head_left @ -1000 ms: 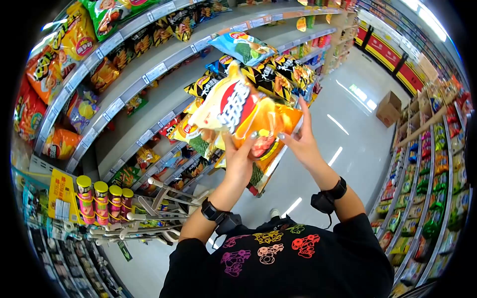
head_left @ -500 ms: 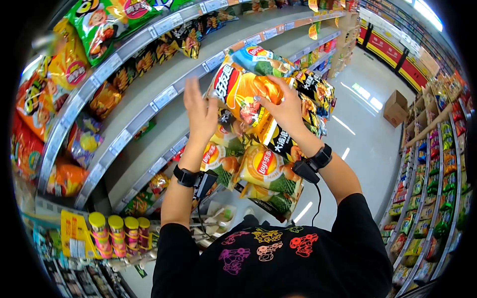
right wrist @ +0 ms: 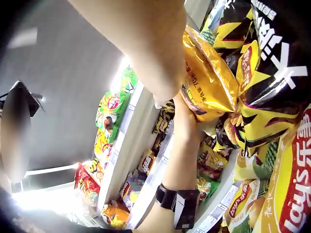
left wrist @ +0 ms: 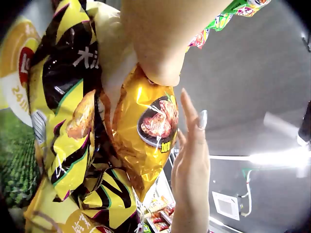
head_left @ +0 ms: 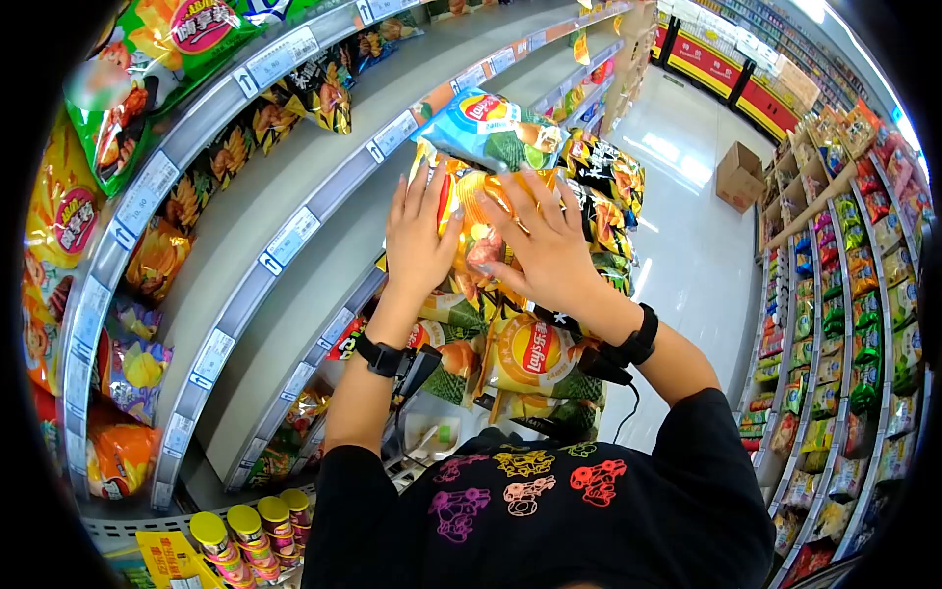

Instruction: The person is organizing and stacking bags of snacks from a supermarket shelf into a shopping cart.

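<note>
An orange chip bag [head_left: 477, 218] lies on top of a heap of other chip bags. My left hand [head_left: 420, 245] rests on its left side with the fingers straight. Spread over its right side is my right hand [head_left: 551, 243], palm down, hiding part of the print. In the left wrist view the bag's picture of grilled meat [left wrist: 159, 121] shows. Behind the orange bag sits a blue Lay's bag [head_left: 491, 128]. Black and yellow chip bags [head_left: 606, 172] lie to the right, and yellow Lay's bags [head_left: 535, 348] are stacked on the near side.
A curved shelf [head_left: 265, 187] with price labels runs along the left, carrying green chip bags [head_left: 157, 79]. Yellow-lidded cans [head_left: 245, 520] stand at lower left. A cardboard box [head_left: 740, 177] sits on the floor, and stocked snack shelves [head_left: 834, 373] line the right.
Both hands held the orange bag up in front of the heap. It then came down on top, my left hand briefly apart from it. Now both hands lie flat on the bag.
</note>
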Tool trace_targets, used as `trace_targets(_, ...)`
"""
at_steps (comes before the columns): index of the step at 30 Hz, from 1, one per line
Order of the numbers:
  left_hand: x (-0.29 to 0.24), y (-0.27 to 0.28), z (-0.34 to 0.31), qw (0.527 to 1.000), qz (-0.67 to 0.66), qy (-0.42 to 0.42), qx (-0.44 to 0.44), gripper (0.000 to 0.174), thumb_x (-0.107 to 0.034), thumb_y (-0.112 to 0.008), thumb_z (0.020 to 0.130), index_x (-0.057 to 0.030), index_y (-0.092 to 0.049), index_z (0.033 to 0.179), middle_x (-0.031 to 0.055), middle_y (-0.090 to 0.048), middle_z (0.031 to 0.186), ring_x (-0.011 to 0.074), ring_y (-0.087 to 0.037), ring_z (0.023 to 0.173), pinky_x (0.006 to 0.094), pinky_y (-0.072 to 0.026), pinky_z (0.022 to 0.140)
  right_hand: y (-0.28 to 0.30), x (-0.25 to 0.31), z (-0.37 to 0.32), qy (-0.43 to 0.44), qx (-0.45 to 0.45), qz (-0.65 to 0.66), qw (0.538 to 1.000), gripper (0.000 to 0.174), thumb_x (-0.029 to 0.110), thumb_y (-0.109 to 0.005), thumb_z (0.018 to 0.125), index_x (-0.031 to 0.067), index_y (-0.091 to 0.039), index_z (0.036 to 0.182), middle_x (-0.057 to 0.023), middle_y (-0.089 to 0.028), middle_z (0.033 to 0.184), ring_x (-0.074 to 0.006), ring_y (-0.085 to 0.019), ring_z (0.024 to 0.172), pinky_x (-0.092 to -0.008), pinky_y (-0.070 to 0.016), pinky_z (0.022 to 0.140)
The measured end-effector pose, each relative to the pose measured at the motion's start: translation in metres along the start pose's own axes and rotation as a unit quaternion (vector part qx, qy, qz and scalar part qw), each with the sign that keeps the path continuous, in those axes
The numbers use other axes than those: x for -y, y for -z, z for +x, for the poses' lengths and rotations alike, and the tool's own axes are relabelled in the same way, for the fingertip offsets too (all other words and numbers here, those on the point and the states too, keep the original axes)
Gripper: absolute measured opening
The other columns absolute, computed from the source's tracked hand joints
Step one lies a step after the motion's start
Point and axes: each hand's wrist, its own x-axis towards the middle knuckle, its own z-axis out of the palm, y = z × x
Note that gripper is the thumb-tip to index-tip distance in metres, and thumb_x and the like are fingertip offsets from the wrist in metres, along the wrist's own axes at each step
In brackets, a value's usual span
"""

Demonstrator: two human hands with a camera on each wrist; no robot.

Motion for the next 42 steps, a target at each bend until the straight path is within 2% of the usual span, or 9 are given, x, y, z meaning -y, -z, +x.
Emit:
trace_targets(8, 0.003, -0.008, -0.003, 0.998, 0.024, 0.031, 0.054, 0.057, -0.034, -0.05, 0.089, -0.0171, -0.034, 0.14, 0.0124, -0.035, 0.143, 0.0428, -0.03, 0.13, 0.0506, -0.0275, 0.104, -0.023, -0.013, -0.011, -0.022, 0.055, 0.044, 0.997, 0.073, 0.046, -0.057, 0.081, 0.015, -0.03, 0.141, -0.0198, -0.035, 0.139, -0.033, -0.028, 0.133, -0.0586, -0.0135, 0.106)
trace_targets(17, 0.001, 0.003, 0.004, 0.998, 0.043, 0.032, 0.033, 0.056, -0.031, -0.051, 0.088, -0.0174, -0.035, 0.14, 0.0131, -0.036, 0.142, 0.0409, -0.029, 0.131, 0.0525, -0.0226, 0.105, 0.006, -0.028, 0.004, -0.038, 0.038, 0.034, 0.998, 0.073, 0.043, -0.06, 0.079, 0.0184, -0.03, 0.142, -0.0167, -0.031, 0.142, -0.0352, -0.022, 0.135, -0.0536, -0.0099, 0.108)
trace_targets(21, 0.009, 0.009, 0.03, 1.0, -0.023, 0.005, -0.013, 0.054, -0.028, -0.05, 0.087, -0.0168, -0.037, 0.139, 0.014, -0.036, 0.142, 0.0366, -0.03, 0.132, 0.0503, -0.022, 0.106, -0.013, -0.09, 0.04, -0.102, -0.04, 0.14, 0.984, 0.061, 0.044, -0.046, 0.089, 0.0224, -0.027, 0.143, -0.0127, -0.032, 0.144, -0.0355, -0.024, 0.134, -0.0608, -0.0118, 0.104)
trace_targets(27, 0.007, -0.006, 0.067, 0.994, 0.081, -0.014, 0.079, 0.053, -0.036, -0.046, 0.09, -0.0179, -0.036, 0.139, 0.0105, -0.031, 0.146, 0.0327, -0.025, 0.135, 0.0523, -0.0201, 0.107, -0.053, -0.128, 0.072, -0.171, 0.165, 0.159, 0.958, 0.053, 0.046, -0.029, 0.095, 0.0223, -0.029, 0.143, -0.0085, -0.025, 0.149, -0.0319, -0.016, 0.139, -0.0508, -0.0125, 0.11)
trace_targets(33, 0.013, -0.024, 0.074, 0.978, 0.119, 0.022, 0.167, 0.049, -0.04, -0.037, 0.093, -0.0229, -0.036, 0.139, 0.0079, -0.033, 0.145, 0.0273, -0.025, 0.136, 0.0536, -0.0177, 0.107, -0.072, -0.137, 0.071, -0.124, 0.208, 0.199, 0.95, 0.054, 0.049, -0.028, 0.095, 0.0229, -0.03, 0.142, -0.0048, -0.027, 0.149, -0.0312, -0.016, 0.139, -0.0564, -0.0072, 0.109)
trace_targets(35, 0.01, -0.019, 0.074, 0.992, 0.07, 0.02, 0.107, 0.049, -0.038, -0.042, 0.092, -0.019, -0.04, 0.137, 0.0094, -0.036, 0.143, 0.0272, -0.027, 0.135, 0.0533, -0.0176, 0.107, -0.09, -0.151, 0.067, -0.1, 0.179, 0.217, 0.954, 0.053, 0.047, -0.029, 0.095, 0.0222, -0.03, 0.142, -0.0053, -0.027, 0.148, -0.0315, -0.017, 0.139, -0.0555, -0.0082, 0.109)
trace_targets(36, 0.009, -0.014, 0.075, 0.996, 0.053, 0.015, 0.072, 0.049, -0.038, -0.044, 0.091, -0.0166, -0.042, 0.136, 0.0102, -0.037, 0.143, 0.0277, -0.029, 0.135, 0.0531, -0.0176, 0.107, -0.044, -0.124, 0.073, -0.157, 0.2, 0.149, 0.956, 0.05, 0.042, -0.031, 0.096, 0.0205, -0.032, 0.141, -0.0072, -0.029, 0.147, -0.0327, -0.018, 0.138, -0.0519, -0.0103, 0.11)
trace_targets(41, -0.011, 0.027, 0.062, 0.999, 0.005, 0.015, -0.035, 0.05, -0.031, -0.051, 0.089, -0.0101, -0.043, 0.133, 0.0135, -0.04, 0.14, 0.0311, -0.033, 0.132, 0.0514, -0.0216, 0.106, -0.014, -0.117, 0.061, -0.096, 0.048, 0.193, 0.975, 0.048, 0.034, -0.036, 0.095, 0.0176, -0.034, 0.14, -0.0098, -0.034, 0.145, -0.0337, -0.022, 0.136, -0.0478, -0.0141, 0.11)
trace_targets(42, -0.021, 0.04, 0.056, 0.998, 0.017, -0.009, -0.06, 0.046, -0.021, -0.051, 0.086, -0.0054, -0.044, 0.13, 0.0211, -0.041, 0.136, 0.0342, -0.038, 0.128, 0.0456, -0.0295, 0.104, -0.007, -0.111, 0.056, -0.072, 0.03, 0.226, 0.971, 0.048, 0.034, -0.037, 0.095, 0.0175, -0.035, 0.139, -0.01, -0.035, 0.144, -0.0337, -0.023, 0.136, -0.0487, -0.0152, 0.11)
